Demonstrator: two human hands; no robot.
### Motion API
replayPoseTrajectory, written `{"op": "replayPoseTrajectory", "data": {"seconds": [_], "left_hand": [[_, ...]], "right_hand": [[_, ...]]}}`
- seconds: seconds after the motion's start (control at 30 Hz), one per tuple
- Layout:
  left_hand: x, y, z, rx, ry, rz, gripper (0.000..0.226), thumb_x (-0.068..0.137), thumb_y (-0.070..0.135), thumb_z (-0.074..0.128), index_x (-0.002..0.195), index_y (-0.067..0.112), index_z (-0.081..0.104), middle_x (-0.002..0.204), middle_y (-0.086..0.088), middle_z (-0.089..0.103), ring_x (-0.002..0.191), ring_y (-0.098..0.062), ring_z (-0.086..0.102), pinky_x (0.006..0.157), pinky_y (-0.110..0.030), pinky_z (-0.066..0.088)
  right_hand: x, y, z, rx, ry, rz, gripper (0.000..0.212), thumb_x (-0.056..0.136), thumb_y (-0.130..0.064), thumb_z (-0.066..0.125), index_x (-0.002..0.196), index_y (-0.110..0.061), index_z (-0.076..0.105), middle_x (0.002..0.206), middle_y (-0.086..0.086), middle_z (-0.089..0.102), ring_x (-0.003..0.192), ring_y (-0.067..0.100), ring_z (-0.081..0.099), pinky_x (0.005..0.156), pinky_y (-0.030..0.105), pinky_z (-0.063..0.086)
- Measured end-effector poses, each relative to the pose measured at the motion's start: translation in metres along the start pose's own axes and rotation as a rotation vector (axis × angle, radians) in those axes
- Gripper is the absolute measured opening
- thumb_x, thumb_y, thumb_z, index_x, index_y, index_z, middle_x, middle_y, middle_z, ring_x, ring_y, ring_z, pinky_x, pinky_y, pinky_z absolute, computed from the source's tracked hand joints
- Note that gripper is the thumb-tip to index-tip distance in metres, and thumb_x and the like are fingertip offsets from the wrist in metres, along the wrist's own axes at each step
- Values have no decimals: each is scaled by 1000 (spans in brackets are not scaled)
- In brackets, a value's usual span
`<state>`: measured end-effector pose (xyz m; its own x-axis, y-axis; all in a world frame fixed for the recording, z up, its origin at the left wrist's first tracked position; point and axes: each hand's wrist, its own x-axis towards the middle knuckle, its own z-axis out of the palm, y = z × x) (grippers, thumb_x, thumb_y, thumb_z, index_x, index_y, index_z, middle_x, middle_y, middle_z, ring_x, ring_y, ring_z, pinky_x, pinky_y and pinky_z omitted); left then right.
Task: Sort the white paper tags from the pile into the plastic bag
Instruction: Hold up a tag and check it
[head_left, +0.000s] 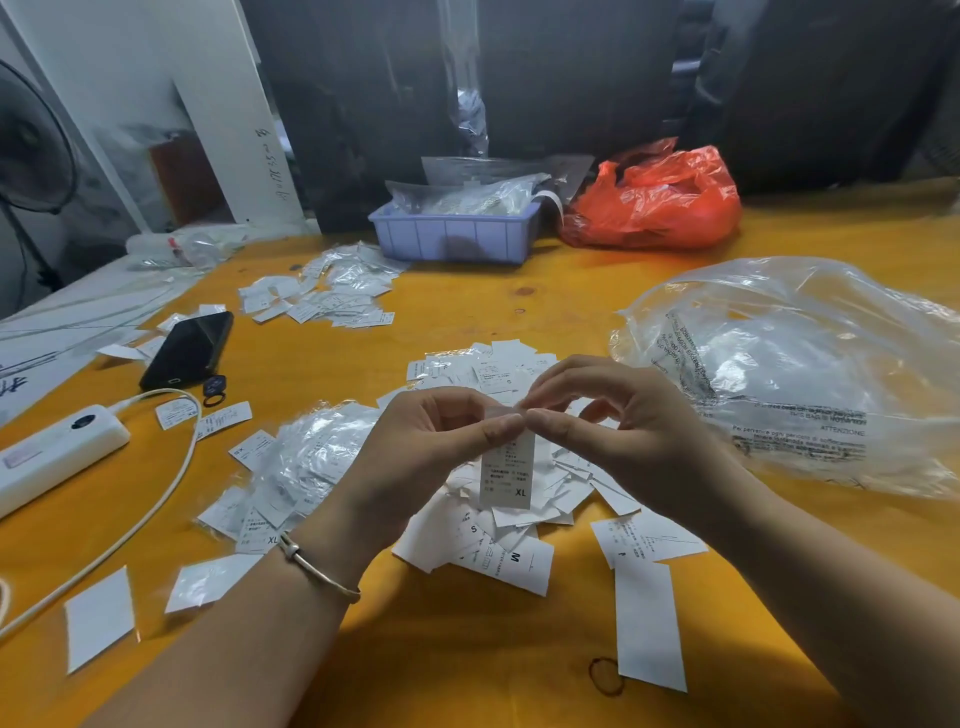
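Held item: white rectangular paper tag marked XL (506, 470), long axis vertical, hanging over the pile.
Grip: top edge pinched by left hand (431, 441) and right hand (618, 431).
Destination: large clear crinkled plastic bag (810, 374), on the tabletop to the right; right hand nearer.

Bare stretches of the yellow wooden surface (467, 665) lay open near the front edge and in a band between the central heap of white paper tags (519, 525) and the lilac ribbed plastic tray (452, 236) at the back. To the right, the large crumpled clear plastic bag (810, 374) took up that side. To the left, a black smartphone (188, 349), a white power strip (57, 452) and its trailing white cable (156, 499) crowded the way. A crumpled red plastic bag (660, 200) closed off the far right corner.
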<state>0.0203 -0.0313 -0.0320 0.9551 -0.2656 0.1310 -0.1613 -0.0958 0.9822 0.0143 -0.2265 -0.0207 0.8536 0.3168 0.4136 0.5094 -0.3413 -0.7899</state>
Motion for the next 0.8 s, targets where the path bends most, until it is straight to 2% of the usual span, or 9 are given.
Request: {"op": "replayPoseTrajectory", "data": {"seconds": [0.1, 0.2, 0.3, 0.37, 0.5, 0.57, 0.63, 0.7, 0.8], "left_hand": [[1, 5, -11, 106, 40, -37, 21, 77, 39, 74, 79, 19, 79, 84, -4, 75, 78, -10, 64, 70, -24, 48], [6, 11, -39, 215, 123, -195, 18, 74, 41, 71, 74, 25, 78, 77, 2, 74, 77, -14, 64, 71, -28, 47], [10, 8, -67, 430, 272, -355, 16, 83, 32, 75, 75, 18, 76, 64, 8, 71, 60, -7, 61, 53, -21, 46], [10, 2, -78, 573, 362, -370, 12, 85, 27, 76, 78, 18, 74, 68, 1, 72, 53, -10, 60, 43, -22, 42], [10, -7, -84, 832, 363, -327, 10, 80, 26, 81, 73, 25, 73, 72, 3, 69, 71, -17, 63, 55, -27, 43], [10, -8, -84, 920, 372, -303, 12, 78, 26, 82, 71, 27, 72, 70, 7, 66, 69, -14, 60, 55, -26, 39], [10, -9, -86, 979, 396, -279, 14, 78, 25, 82, 70, 27, 71, 72, 8, 66, 70, -11, 59, 56, -26, 38], [10, -10, -88, 1008, 405, -283, 13, 77, 24, 83, 72, 28, 71, 77, 8, 68, 74, -12, 59, 58, -27, 39], [10, -10, -89, 1068, 407, -307, 15, 77, 26, 84, 87, 27, 73, 99, 3, 70, 91, -18, 60, 70, -32, 47]], "right_hand": [[0, 4, 0, -21, 33, 19, 20, 83, -26, 70, 101, -17, 71, 92, -9, 69, 85, 4, 62, 69, 32, 53], [1, 9, -3, -65, 101, 4, 16, 84, -24, 70, 98, -16, 72, 91, -10, 69, 83, 4, 62, 67, 29, 53], [4, 16, -11, -206, 182, -33, 9, 86, -19, 69, 92, -14, 72, 89, -8, 68, 78, 5, 62, 64, 29, 53], [7, 23, -19, -354, 260, -39, 7, 85, -16, 68, 89, -12, 72, 87, -3, 68, 74, 10, 62, 65, 37, 53], [11, 36, -37, -553, 433, 24, 7, 84, -11, 66, 80, -10, 71, 77, 2, 67, 66, 19, 61, 63, 44, 52], [11, 43, -44, -660, 448, 99, 9, 82, -12, 65, 74, -13, 70, 72, 0, 66, 65, 21, 60, 70, 44, 51], [12, 48, -48, -774, 426, 189, 9, 82, -14, 63, 76, -16, 69, 74, -1, 66, 70, 23, 60, 83, 42, 44], [12, 51, -53, -869, 420, 268, 8, 82, -16, 63, 85, -16, 70, 83, 2, 67, 80, 26, 60, 87, 41, 36], [12, 54, -60, -1021, 373, 398, 26, 82, -23, 67, 106, -13, 66, 105, 8, 62, 101, 30, 54, 88, 41, 34]]}}
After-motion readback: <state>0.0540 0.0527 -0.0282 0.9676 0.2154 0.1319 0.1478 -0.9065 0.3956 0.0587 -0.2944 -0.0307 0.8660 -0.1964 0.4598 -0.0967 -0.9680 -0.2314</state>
